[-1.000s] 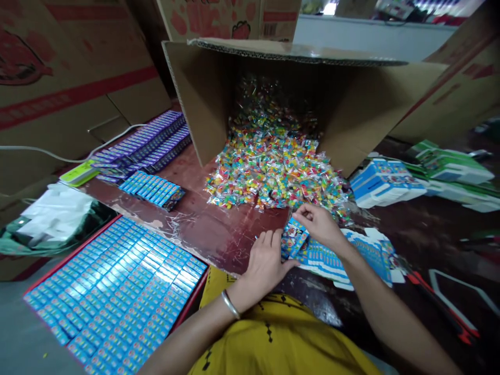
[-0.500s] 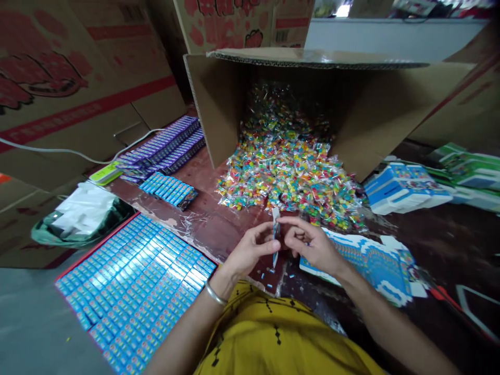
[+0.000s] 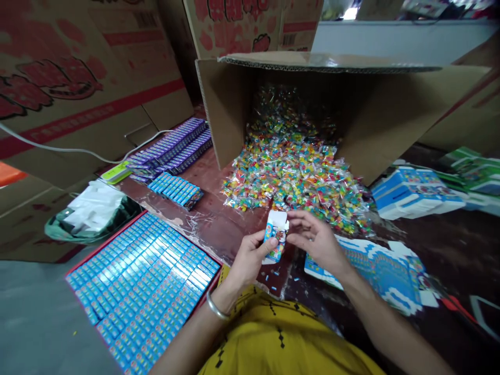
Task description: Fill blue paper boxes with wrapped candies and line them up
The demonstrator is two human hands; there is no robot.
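Observation:
My left hand (image 3: 248, 258) grips a small blue and white carton (image 3: 275, 235), opened into a box shape with its top flap up. My right hand (image 3: 312, 240) pinches the carton's upper right edge. Both hands hover above the dark red table (image 3: 219, 224). Just to the right lies a spread of flat unfolded blue cartons (image 3: 375, 265). Beyond the hands, a heap of small colourful wrapped candies (image 3: 297, 177) spills out of a big cardboard box (image 3: 219, 109) lying on its side.
A red tray (image 3: 144, 286) packed with several rows of filled blue boxes sits at the left. Purple boxes (image 3: 172, 146) and more blue boxes (image 3: 177, 190) lie further back. A green bag holding white material (image 3: 94, 211) is at the left. Stacked flat cartons (image 3: 414, 190) lie at the right.
My hands lifted a flat carton off the pile, raised it and opened it into a box shape. The view shifted slightly left.

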